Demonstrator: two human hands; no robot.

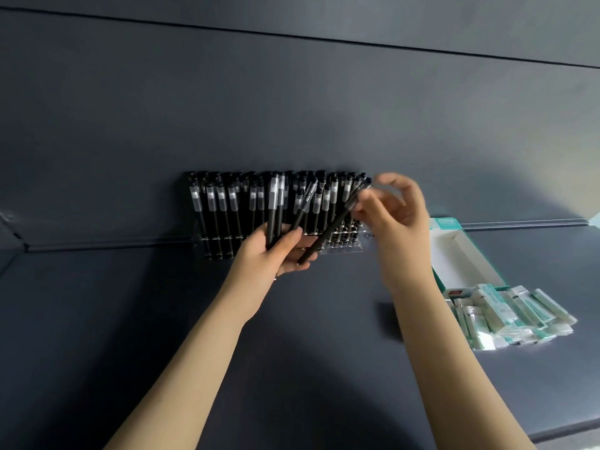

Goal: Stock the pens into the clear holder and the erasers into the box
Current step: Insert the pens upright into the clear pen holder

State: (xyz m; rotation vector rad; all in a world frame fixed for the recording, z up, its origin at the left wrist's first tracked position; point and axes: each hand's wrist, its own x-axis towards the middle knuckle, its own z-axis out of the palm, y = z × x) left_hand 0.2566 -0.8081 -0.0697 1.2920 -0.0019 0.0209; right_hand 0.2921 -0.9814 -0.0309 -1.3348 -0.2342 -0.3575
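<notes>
A clear holder (344, 246) stands against the dark back wall, its left and middle slots filled with several upright black pens (220, 206). My left hand (276, 251) grips a small bunch of black pens (274, 206) in front of the holder. My right hand (396, 209) pinches the upper part of one slanted black pen (328, 235), whose lower end lies by my left hand. To the right an open white and green box (461, 258) lies empty, and a pile of wrapped erasers (509, 316) sits in front of it.
The dark shelf surface (324, 352) stretches toward me, with its front edge at the lower right. The dark back wall (292, 108) rises right behind the holder. A side wall closes the shelf at the far left.
</notes>
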